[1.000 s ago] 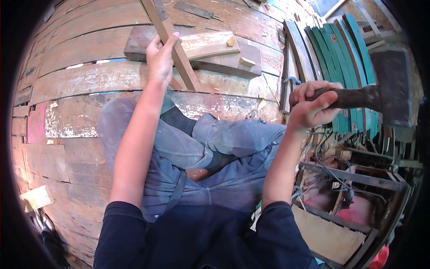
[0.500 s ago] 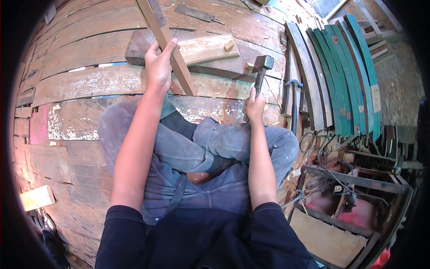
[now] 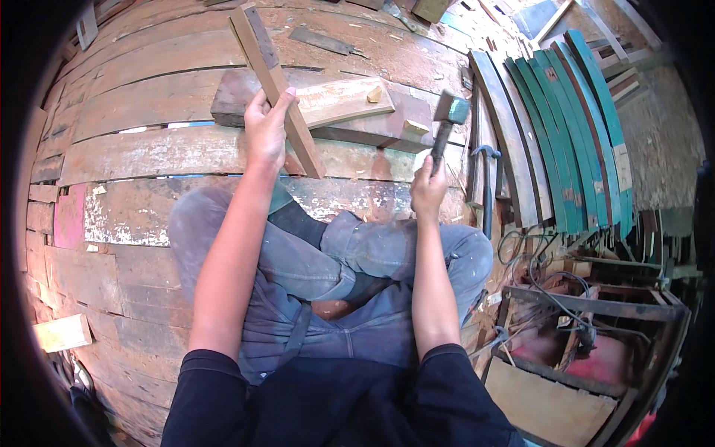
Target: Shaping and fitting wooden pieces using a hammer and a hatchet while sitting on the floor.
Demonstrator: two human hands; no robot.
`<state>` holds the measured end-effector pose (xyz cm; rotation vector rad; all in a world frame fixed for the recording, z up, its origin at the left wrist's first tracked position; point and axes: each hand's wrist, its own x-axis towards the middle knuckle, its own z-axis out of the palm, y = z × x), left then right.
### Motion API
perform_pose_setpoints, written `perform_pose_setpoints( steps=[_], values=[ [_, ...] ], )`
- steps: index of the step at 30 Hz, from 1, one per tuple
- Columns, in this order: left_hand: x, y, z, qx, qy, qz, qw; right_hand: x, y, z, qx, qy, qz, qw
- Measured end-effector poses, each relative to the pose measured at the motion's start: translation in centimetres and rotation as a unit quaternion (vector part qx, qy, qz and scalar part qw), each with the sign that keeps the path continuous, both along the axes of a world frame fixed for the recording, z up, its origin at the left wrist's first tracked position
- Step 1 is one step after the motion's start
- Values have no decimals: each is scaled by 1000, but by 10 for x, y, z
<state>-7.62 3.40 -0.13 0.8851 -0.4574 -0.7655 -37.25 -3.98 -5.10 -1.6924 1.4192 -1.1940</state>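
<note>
Our left hand (image 3: 264,138) clamps the wooden strip (image 3: 300,140) (probably stiff, light); our right hand (image 3: 428,191) clamps the hatchet (image 3: 451,109), likely head-heavy, best gripped by its handle (image 3: 441,141).

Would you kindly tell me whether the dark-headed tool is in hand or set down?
The dark-headed tool is in hand: the right hand grips its handle.

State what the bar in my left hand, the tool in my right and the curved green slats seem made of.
Bar: wood, apparently unvarnished; matt brown faces.
Tool head: probably steel; dark with a dull sheen.
Handle: dark; wood or metal, I cannot tell.
Green slats: probably painted wood; brownish patches break the green.
</note>
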Motion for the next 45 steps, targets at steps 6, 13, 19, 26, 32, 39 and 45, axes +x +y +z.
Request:
perform_pose_setpoints(
  steps=[6, 13, 19, 26, 32, 39, 45],
  values=[
    [-1, -6, -6, 8, 11, 6, 1000, 6, 24, 127, -237, -97, 41, 966],
    [-7, -11, -9, 32, -11, -16, 999, 24, 54, 214, -337, -205, 88, 915],
    [-7, -8, -12, 47, -24, -20, 998, 12, 21, 86, -150, -66, 39, 986],
    [-3, -7, -12, 43, -19, -8, 999, -10, -12, -34, 109, 96, -6, 989],
    [-3, -11, -12, -2, 9, 4, 1000, -12, -11, -33, 89, 85, 2, 992],
    [-6, -7, -5, 26, -3, 1, 1000, -4, 3, 20, -45, 32, -13, 998],
    [-5, -12, -13, 15, 14, -6, 1000, 2, 29, 165, -222, -192, 83, 953]
  ],
)
